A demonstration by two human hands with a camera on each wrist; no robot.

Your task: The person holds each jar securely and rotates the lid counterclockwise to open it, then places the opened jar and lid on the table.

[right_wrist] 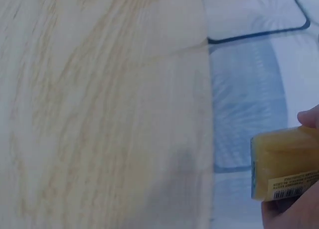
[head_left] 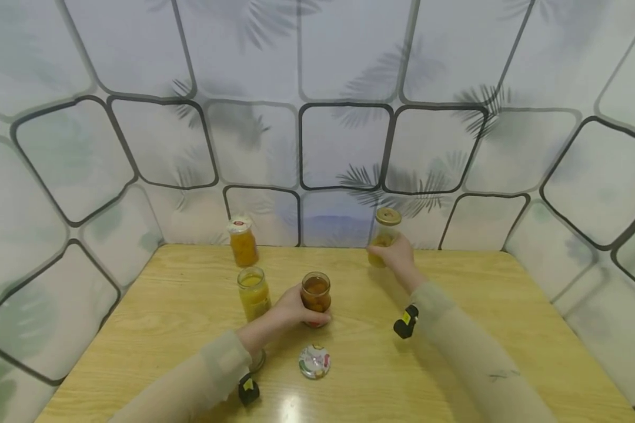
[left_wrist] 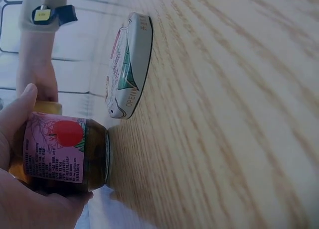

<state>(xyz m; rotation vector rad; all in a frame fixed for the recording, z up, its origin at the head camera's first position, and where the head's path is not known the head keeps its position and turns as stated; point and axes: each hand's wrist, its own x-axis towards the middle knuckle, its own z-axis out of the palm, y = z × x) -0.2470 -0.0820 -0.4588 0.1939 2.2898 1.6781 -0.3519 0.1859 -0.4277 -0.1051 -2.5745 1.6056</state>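
My left hand (head_left: 288, 308) grips an open glass jar (head_left: 316, 294) of dark amber contents, with a pink label (left_wrist: 55, 147) showing a red fruit. Its base is at or close to the table top. Nearer to me a white patterned lid (head_left: 314, 361) lies flat, marked OPEN on its rim in the left wrist view. At the far side my right hand (head_left: 397, 255) holds a tall glass jar (head_left: 387, 229) with a gold lid and yellow contents partway up. In the right wrist view that jar's base (right_wrist: 253, 169) appears apart from the table.
A tall lidless jar of yellow contents (head_left: 254, 294) stands left of the left hand, partly hidden by that forearm. Behind it is a jar of orange contents (head_left: 243, 244) with a whitish top. The patterned wall (head_left: 344, 217) borders the wooden table (head_left: 360, 364) at the back.
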